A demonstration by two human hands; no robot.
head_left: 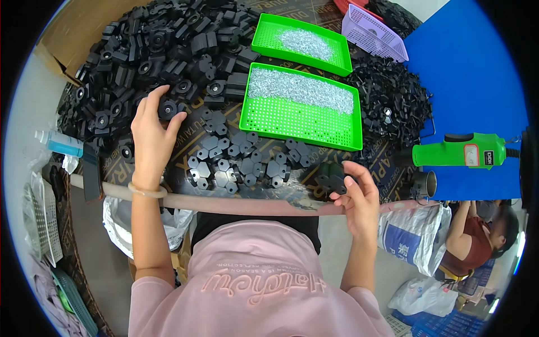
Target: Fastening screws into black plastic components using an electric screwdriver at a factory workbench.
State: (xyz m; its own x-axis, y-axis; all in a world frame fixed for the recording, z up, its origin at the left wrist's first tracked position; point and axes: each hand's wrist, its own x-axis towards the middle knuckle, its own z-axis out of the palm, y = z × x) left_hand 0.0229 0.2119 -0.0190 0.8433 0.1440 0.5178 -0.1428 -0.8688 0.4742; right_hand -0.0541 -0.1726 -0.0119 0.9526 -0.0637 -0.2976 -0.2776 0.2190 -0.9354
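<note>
By the fingers of the left hand (148, 124), at ten o'clock, a black ringed part (168, 110) is held, with thumb and fingertips set apart around its sides. By the fingers of the right hand (364, 203), between three and four o'clock, a dark block (328, 177) seems to be pinched; it cannot be told how tight the hold is.

Between the hands, near the middle, a small group of black six-sided parts (251, 167) has been laid on the counter (384, 178). These look like the ones set apart so far, but whether they are finished cannot be told.

Farther out, between ten and eleven o'clock, a big heap of black blocks (147, 67) is piled up, so most of the work looks to be left. Toward one o'clock, lots of tiny silver pieces (303, 90) are held in a front green tray (297, 121), and more in a back green tray (265, 40). At two o'clock, small black bits (393, 92) are heaped. At three o'clock, a green tool (457, 153) can be seen.
</note>
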